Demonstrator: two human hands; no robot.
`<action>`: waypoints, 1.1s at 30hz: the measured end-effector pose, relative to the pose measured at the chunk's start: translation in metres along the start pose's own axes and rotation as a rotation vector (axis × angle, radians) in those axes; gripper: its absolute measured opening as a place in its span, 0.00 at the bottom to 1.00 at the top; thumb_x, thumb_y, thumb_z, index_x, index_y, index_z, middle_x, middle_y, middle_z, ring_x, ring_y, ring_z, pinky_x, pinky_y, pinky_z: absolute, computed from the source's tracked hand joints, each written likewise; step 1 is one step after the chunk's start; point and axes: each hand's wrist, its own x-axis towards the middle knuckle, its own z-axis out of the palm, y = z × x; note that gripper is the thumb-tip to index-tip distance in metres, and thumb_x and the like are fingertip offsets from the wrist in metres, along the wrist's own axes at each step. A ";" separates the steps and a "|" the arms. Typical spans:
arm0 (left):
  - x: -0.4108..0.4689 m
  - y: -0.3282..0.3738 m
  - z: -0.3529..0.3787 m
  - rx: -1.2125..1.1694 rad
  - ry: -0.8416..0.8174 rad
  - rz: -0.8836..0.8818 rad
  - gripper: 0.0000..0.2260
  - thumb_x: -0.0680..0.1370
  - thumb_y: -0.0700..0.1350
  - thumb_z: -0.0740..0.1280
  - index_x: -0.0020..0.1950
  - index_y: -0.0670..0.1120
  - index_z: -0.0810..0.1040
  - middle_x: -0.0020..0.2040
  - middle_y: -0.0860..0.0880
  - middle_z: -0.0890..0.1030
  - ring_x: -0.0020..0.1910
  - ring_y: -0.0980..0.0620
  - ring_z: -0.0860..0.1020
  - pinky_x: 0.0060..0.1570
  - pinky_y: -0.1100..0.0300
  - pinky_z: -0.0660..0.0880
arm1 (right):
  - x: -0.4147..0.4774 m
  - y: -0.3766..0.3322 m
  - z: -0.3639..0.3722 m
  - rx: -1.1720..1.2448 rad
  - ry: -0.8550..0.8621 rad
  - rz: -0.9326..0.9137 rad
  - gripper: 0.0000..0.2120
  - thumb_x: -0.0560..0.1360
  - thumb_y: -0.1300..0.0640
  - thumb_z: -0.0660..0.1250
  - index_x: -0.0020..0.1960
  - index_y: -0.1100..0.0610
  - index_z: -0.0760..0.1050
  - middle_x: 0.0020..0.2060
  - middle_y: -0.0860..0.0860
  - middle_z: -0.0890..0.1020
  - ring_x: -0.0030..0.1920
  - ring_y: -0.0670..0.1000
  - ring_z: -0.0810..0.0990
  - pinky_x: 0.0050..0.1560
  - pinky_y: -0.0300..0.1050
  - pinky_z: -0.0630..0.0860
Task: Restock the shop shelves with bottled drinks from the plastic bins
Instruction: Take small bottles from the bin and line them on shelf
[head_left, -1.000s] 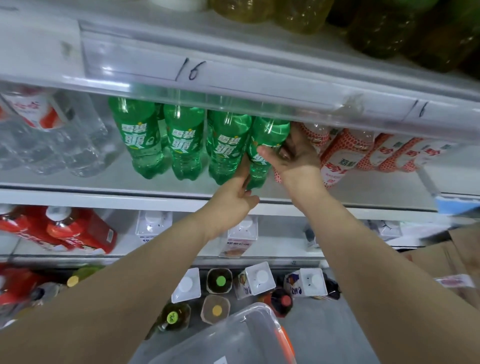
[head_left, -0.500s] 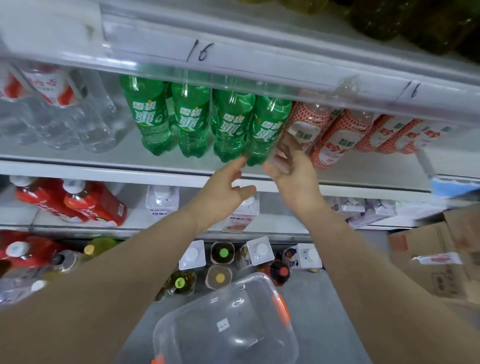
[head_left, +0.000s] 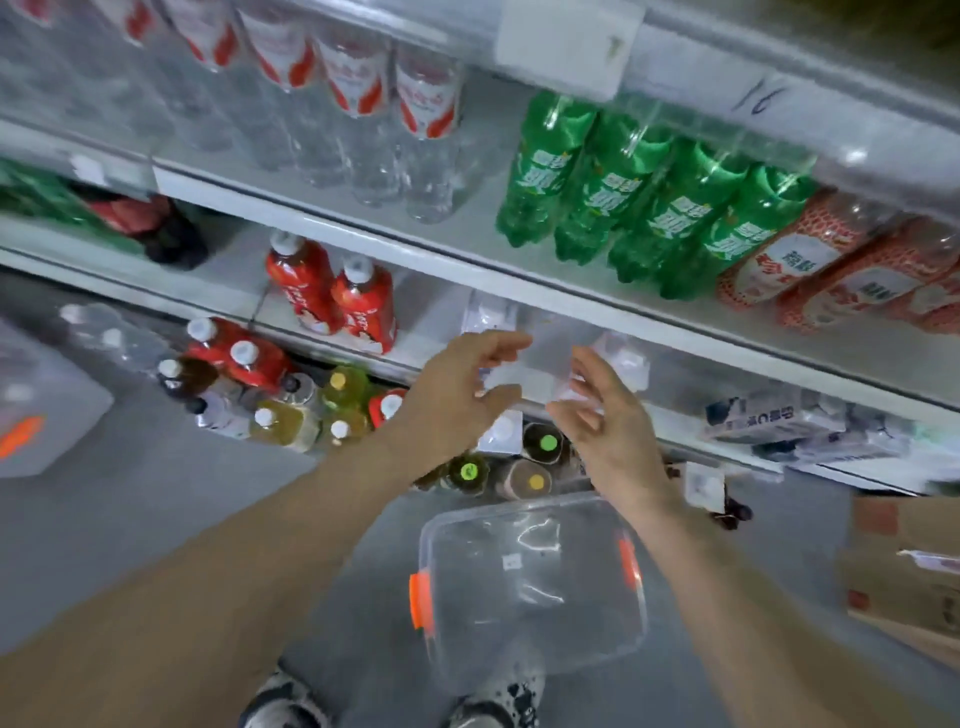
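Note:
Several green soda bottles (head_left: 644, 208) stand in a row on the upper shelf (head_left: 467, 254), between clear water bottles (head_left: 363, 114) and red-patterned bottles (head_left: 810, 260). My left hand (head_left: 457, 400) and my right hand (head_left: 608, 421) hover side by side below that shelf, fingers loose, holding nothing. A clear plastic bin (head_left: 530, 577) with orange clips lies on the grey floor under my hands; I see no bottles in it.
Red-labelled bottles (head_left: 337, 296) and white cartons (head_left: 623, 358) sit on the lower shelf. Mixed bottles (head_left: 291, 405) stand on the floor by the shelf base. Another bin (head_left: 36, 415) is at the left, cardboard boxes (head_left: 904, 566) at the right. My shoes show at the bottom.
Both hands have let go of the green bottles and dropped away from the upper shelf. The view has swung left and down, showing the whole clear bin.

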 end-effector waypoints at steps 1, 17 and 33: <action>-0.012 -0.006 -0.014 0.008 0.016 -0.005 0.20 0.76 0.36 0.70 0.65 0.53 0.76 0.60 0.50 0.77 0.60 0.56 0.76 0.60 0.60 0.76 | -0.004 -0.007 0.017 -0.009 -0.030 -0.005 0.30 0.78 0.61 0.71 0.76 0.49 0.65 0.67 0.43 0.74 0.66 0.42 0.73 0.64 0.33 0.73; -0.140 -0.075 -0.295 0.090 0.310 -0.083 0.19 0.71 0.44 0.70 0.62 0.51 0.79 0.54 0.56 0.79 0.53 0.59 0.77 0.55 0.60 0.75 | -0.035 -0.171 0.287 0.040 -0.299 -0.129 0.29 0.77 0.67 0.69 0.65 0.37 0.68 0.56 0.29 0.78 0.57 0.27 0.75 0.55 0.28 0.74; -0.226 -0.142 -0.521 -0.058 0.679 -0.288 0.17 0.76 0.38 0.71 0.60 0.56 0.78 0.57 0.58 0.78 0.57 0.62 0.77 0.58 0.59 0.77 | -0.006 -0.313 0.520 -0.047 -0.578 -0.252 0.30 0.77 0.67 0.69 0.66 0.35 0.68 0.62 0.32 0.77 0.64 0.37 0.76 0.60 0.35 0.75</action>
